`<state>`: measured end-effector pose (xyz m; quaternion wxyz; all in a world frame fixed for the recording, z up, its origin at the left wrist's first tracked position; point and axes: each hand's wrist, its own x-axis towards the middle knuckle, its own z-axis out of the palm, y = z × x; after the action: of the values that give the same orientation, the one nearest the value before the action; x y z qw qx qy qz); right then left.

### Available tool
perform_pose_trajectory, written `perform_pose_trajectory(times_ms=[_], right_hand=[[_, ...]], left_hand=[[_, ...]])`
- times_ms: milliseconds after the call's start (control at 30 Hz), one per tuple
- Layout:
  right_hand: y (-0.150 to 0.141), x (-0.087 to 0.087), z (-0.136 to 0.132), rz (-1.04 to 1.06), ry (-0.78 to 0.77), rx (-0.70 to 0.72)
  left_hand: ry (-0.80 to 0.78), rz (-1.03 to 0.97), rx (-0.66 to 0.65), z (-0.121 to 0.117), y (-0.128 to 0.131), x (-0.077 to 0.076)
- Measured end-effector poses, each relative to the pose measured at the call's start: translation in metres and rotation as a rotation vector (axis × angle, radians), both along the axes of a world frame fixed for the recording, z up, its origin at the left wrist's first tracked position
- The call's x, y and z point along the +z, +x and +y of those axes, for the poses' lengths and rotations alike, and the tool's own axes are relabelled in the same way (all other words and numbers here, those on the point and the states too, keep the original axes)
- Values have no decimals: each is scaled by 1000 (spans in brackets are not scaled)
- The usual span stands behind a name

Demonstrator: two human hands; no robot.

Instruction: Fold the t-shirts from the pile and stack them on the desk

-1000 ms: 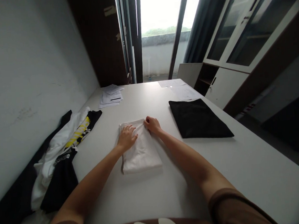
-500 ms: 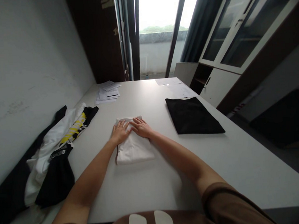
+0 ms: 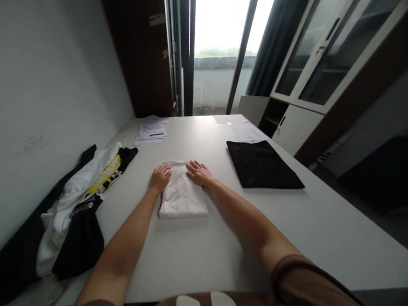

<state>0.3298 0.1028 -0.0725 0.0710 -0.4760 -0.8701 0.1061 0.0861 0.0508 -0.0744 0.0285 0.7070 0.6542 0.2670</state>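
A white garment [image 3: 183,199], folded into a narrow rectangle, lies flat on the table in front of me. My left hand [image 3: 161,177] rests on its far left edge, fingers over the top of the cloth and slightly bent. On the far right edge lies my right hand [image 3: 199,173], its fingers stretched out and spread. Neither hand grips the cloth. Faint creases run across the garment's upper face. To its right is a flat, folded black cloth [image 3: 263,165], apart from both hands.
Along the wall at left lies a loose heap of clothes, with a white piece [image 3: 82,179] and a black piece [image 3: 80,243]. Papers [image 3: 151,131] lie at the table's far left, more sheets [image 3: 242,128] at the far right. The white table [image 3: 204,252] ends near my body.
My hands have moved apart, from close together on the garment's far end to its left and right edges. The view has tilted slightly upward.
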Motion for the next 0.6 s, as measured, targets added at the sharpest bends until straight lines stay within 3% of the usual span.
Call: perform_pose_trajectory(times_ms=[100, 267, 400, 600], right_hand=[[9, 0, -1, 3, 9, -54], [13, -1, -4, 10, 38, -144], [12, -2, -5, -1, 36, -163], [13, -1, -4, 9, 34, -170]], left_hand=[[44, -18, -90, -12, 12, 7], [14, 93, -321, -33, 59, 12], [-89, 202, -300, -42, 80, 1], [-172, 239, -260, -42, 70, 1]])
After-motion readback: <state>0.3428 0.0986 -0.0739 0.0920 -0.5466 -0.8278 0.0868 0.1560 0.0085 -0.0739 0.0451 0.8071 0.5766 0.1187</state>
